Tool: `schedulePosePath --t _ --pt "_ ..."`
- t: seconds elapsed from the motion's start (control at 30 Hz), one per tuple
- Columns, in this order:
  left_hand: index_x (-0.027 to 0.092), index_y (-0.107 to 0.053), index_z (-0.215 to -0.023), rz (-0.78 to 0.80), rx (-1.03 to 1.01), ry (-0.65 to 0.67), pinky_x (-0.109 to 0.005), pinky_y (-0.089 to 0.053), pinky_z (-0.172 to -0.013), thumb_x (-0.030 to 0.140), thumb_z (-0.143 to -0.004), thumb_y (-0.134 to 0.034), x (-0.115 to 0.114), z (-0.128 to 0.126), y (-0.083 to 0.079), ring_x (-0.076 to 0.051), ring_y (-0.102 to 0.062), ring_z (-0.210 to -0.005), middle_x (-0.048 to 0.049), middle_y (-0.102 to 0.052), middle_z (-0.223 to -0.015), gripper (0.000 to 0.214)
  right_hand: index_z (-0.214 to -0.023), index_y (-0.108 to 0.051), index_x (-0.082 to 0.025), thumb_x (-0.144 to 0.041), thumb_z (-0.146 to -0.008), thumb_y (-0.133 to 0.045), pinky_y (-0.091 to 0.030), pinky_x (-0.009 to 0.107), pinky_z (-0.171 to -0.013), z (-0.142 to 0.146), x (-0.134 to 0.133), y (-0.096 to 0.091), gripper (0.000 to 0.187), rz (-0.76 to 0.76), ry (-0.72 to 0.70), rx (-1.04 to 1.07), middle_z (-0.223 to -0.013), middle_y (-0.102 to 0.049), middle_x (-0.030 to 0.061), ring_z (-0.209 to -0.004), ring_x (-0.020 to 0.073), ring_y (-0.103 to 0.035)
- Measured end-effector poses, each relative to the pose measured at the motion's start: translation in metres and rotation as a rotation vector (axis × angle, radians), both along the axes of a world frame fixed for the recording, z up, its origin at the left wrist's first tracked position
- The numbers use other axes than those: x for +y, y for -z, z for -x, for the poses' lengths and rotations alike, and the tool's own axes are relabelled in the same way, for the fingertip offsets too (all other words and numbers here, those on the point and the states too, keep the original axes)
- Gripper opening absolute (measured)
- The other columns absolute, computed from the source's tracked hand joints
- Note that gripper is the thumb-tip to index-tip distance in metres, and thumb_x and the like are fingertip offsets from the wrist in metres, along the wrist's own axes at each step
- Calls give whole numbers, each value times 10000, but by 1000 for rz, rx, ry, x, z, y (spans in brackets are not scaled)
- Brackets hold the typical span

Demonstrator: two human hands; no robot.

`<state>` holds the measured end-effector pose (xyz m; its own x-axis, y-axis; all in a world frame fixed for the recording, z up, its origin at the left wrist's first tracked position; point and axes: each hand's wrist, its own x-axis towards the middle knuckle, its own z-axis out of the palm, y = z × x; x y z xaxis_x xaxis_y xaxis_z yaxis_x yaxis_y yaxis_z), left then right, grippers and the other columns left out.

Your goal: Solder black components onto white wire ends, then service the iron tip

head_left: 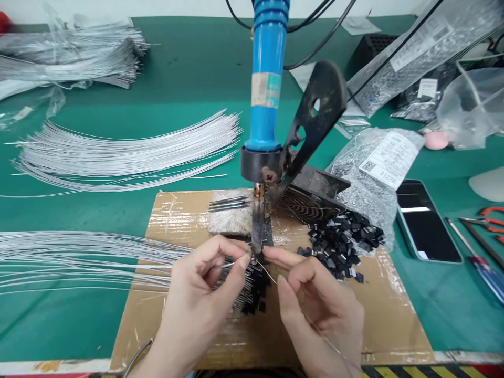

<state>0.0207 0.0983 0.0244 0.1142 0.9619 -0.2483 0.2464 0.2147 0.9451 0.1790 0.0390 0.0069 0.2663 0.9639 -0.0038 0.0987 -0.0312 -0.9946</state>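
Observation:
A blue-handled soldering iron (269, 68) is fixed in a black metal stand, its tip (257, 226) pointing down between my hands. My left hand (205, 294) is closed in a pinch on a thin white wire (227, 265), its fingertips right beside the iron's tip. With thumb and fingers my right hand (325, 307) grips a thin solder wire (268, 272), which reaches up to the tip and trails down across the palm. The small part at the tip is mostly hidden by my fingers. Beneath my hands lie several wires with black ends (254, 294).
Cardboard (378, 325) covers the work spot, bearing a heap of small black parts (342, 241). White wire bundles (129, 152) lie to the left. On the right are a phone (429, 220), a screwdriver (486, 278), orange-handled pliers (492, 220) and plastic bags (378, 157).

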Motion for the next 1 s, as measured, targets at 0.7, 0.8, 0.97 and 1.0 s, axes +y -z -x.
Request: schedulePosePath --t 0.7,0.8,0.97,1.0 --pt "200 -728 -793 28 19 -6 -208 -397 -539 261 -912 -736 0 -2 1 -112 -589 -611 -21 -752 -810 134 -814 -578 -249 -199 -1028 -627 -625 273 -938 0 0 0 225 -5 4 -18 -1255 -809 62 -1116 218 -802" --pt "202 -731 -800 28 17 -6 -206 -399 -549 250 -916 -738 0 -2 2 -109 -594 -623 -17 -753 -819 126 -807 -586 -241 -204 -1027 -630 -635 290 -935 0 0 0 227 -17 20 -27 -1250 -809 94 -1109 236 -805" --pt "206 -730 -800 35 -6 -6 -209 -439 -564 262 -926 -734 -2 -1 0 -125 -642 -654 -22 -762 -828 138 -801 -595 -235 -206 -1024 -636 -648 271 -865 1 -1 0 229 -38 22 -51 -1242 -811 110 -1061 242 -819" --pt "207 -729 -797 34 -11 -5 -209 -448 -568 263 -927 -735 -2 0 0 -129 -652 -662 -23 -764 -831 142 -799 -597 -235 -205 -1019 -640 -649 277 -856 1 -1 0 226 -43 19 -61 -1239 -811 113 -1046 246 -823"
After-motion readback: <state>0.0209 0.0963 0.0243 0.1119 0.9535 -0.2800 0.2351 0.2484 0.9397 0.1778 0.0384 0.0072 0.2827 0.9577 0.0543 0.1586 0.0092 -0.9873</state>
